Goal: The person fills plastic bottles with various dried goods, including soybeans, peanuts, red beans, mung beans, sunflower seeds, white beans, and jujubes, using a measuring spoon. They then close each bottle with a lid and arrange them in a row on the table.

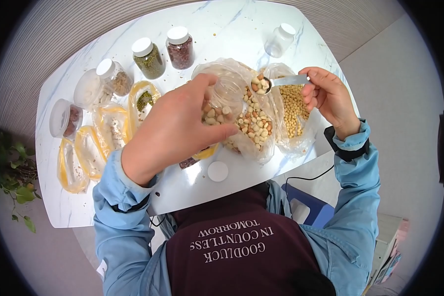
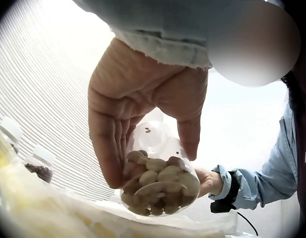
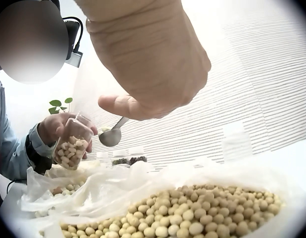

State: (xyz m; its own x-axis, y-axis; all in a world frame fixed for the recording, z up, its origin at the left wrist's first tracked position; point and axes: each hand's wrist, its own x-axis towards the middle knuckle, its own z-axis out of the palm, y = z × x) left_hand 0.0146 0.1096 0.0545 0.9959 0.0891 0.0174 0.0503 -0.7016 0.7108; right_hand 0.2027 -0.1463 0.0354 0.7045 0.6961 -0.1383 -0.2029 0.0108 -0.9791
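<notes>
My left hand (image 1: 175, 121) grips a clear plastic jar (image 1: 228, 91), thumb and fingers on either side of it. Cream and brown kernels (image 2: 160, 181) fill the jar's lower part, and the right wrist view shows it tilted. In my right hand (image 1: 330, 96), the handle of a metal measuring spoon (image 1: 290, 80) is pinched between thumb and fingers. Its bowl carries several of the same kernels and is held close by the jar, above an open plastic bag of kernels (image 1: 255, 128). Another open bag, of round yellow soybeans (image 3: 192, 213), lies below the right hand.
Jars of green beans (image 1: 149, 63) and dark red beans (image 1: 180, 51) stand capped at the back. More filled jars and several yellow-edged bags (image 1: 74, 170) occupy the left side. A capped jar (image 1: 280, 42) stands back right; a white lid (image 1: 218, 171) lies near the front edge.
</notes>
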